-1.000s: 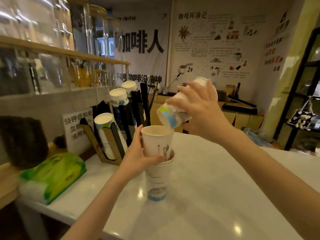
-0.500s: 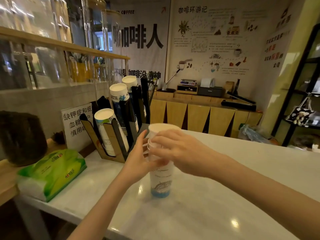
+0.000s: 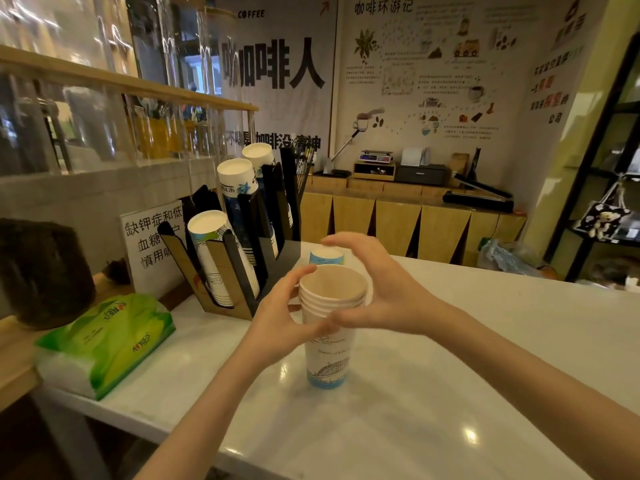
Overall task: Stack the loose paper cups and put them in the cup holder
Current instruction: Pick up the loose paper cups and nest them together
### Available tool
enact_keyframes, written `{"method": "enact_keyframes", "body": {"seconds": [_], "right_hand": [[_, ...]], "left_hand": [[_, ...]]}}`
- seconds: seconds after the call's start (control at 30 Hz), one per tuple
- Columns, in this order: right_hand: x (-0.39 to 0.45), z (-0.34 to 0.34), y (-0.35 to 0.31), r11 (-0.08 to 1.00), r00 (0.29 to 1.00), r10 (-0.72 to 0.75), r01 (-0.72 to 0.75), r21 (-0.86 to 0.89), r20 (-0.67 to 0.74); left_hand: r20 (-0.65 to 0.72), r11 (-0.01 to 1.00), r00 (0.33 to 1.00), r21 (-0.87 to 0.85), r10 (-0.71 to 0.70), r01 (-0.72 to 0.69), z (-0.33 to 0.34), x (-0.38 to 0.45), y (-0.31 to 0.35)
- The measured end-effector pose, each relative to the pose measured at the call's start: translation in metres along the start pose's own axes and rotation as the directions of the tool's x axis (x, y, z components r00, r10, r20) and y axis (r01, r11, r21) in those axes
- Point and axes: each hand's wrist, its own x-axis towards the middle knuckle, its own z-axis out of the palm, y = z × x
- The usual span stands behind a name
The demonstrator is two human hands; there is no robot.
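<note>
The stack of cups (image 3: 329, 327) stands upright on the white counter (image 3: 450, 375), mouth up, w/ several rims nested at the top (four or so, hard to count exactly). Our left hand (image 3: 280, 327) wraps its side just below the rims, fingers curled round it. Our right hand (image 3: 377, 289) is spread wide, palm toward the rims, fingertips arched over the far edge and thumb near the cup wall; whether it actually touches we can't tell. Just behind the stack, one more cup (image 3: 327, 256) sits upside down on the counter, partly hidden by the right hand.

We judge we're mid-stacking: the nested cups look seated, but that loose cup isn't on yet. Next move prob. calls for the right hand to pick it up, flip it mouth up and drop it in straight while the left steadies the stack.

The cup holder (image 3: 239, 258) stands near, to the left, its slanted slots already carrying cups. Beyond it lie a green tissue pack (image 3: 104, 341) and a printed sign (image 3: 152, 244).
</note>
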Motion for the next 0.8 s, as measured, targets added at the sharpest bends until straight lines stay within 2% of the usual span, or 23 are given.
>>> {"method": "enact_keyframes", "body": {"seconds": [0.07, 0.13, 0.27, 0.37, 0.5, 0.67, 0.8], "right_hand": [[-0.003, 0.001, 0.018, 0.983, 0.986, 0.168, -0.167, 0.076, -0.007], [-0.011, 0.011, 0.035, 0.938, 0.958, 0.284, -0.288, 0.191, 0.05], [-0.025, 0.044, 0.06, 0.85, 0.91, 0.358, -0.41, 0.331, 0.208], [-0.025, 0.05, 0.067, 0.811, 0.89, 0.381, -0.452, 0.371, 0.25], [-0.015, 0.021, 0.068, 0.806, 0.917, 0.38, -0.393, 0.443, 0.122], [-0.005, -0.017, 0.065, 0.868, 0.922, 0.379, -0.325, 0.375, -0.078], [0.008, -0.05, 0.06, 0.901, 0.892, 0.327, -0.195, 0.386, -0.311]], "left_hand": [[0.001, 1.0, 1.0, 0.009, -0.002, 0.002, -0.001, 0.002, 0.001], [-0.02, 1.0, 1.0, -0.002, 0.003, -0.003, -0.001, 0.005, 0.002], [-0.048, 0.999, 0.999, -0.046, -0.008, 0.005, 0.002, 0.016, 0.004], [-0.069, 0.992, 0.998, -0.124, -0.014, 0.005, 0.0, 0.026, 0.008], [-0.18, 0.978, 0.984, -0.206, -0.016, -0.022, -0.006, 0.043, 0.019], [-0.211, 0.992, 0.975, -0.093, 0.066, -0.088, -0.014, 0.063, 0.031], [-0.284, 0.984, 0.947, -0.052, 0.149, -0.171, -0.02, 0.081, 0.039]]}}
